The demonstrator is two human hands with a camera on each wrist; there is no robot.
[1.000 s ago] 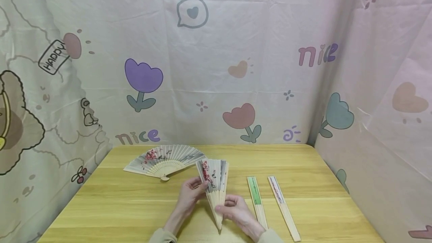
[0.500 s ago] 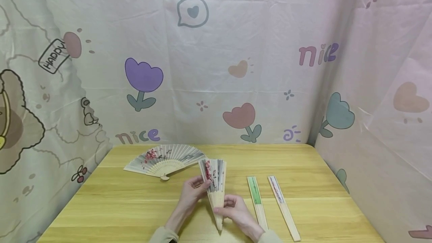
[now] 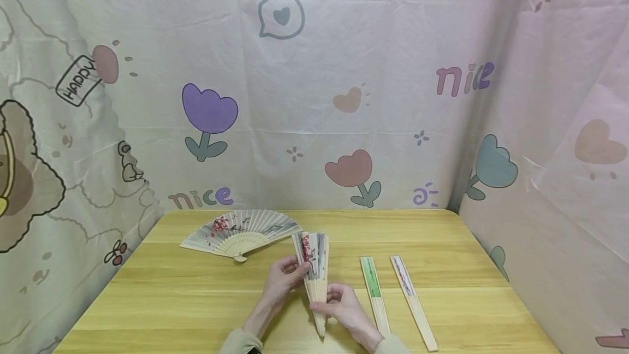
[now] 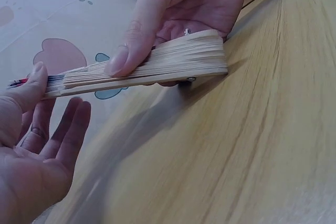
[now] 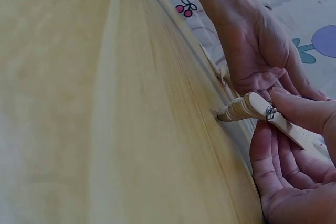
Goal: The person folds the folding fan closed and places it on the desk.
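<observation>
Both hands hold a partly folded hand fan [image 3: 314, 288] with grey-white cloth, red blossoms and pale wooden ribs. My left hand [image 3: 284, 283] pinches its cloth part from the left, thumb on top. Lower down, my right hand [image 3: 346, 309] grips the ribs near the pivot, its thumb [image 4: 119, 61] lying across them in the left wrist view. The fan's pivot end, with a metal rivet [image 5: 270, 113], shows in the right wrist view. At the back left lies a spread fan [image 3: 250, 236] with a similar blossom print.
To the right of my right hand lie two folded fans, one green [image 3: 372, 282] and one white with a dark and reddish print [image 3: 408, 288]. The wooden table [image 3: 162, 299] is bordered by printed cloth walls [image 3: 295, 81] at the back and sides.
The fan in my hands has become narrower, its left edge moving right as my left hand moves slightly right. The other fans stay where they were.
</observation>
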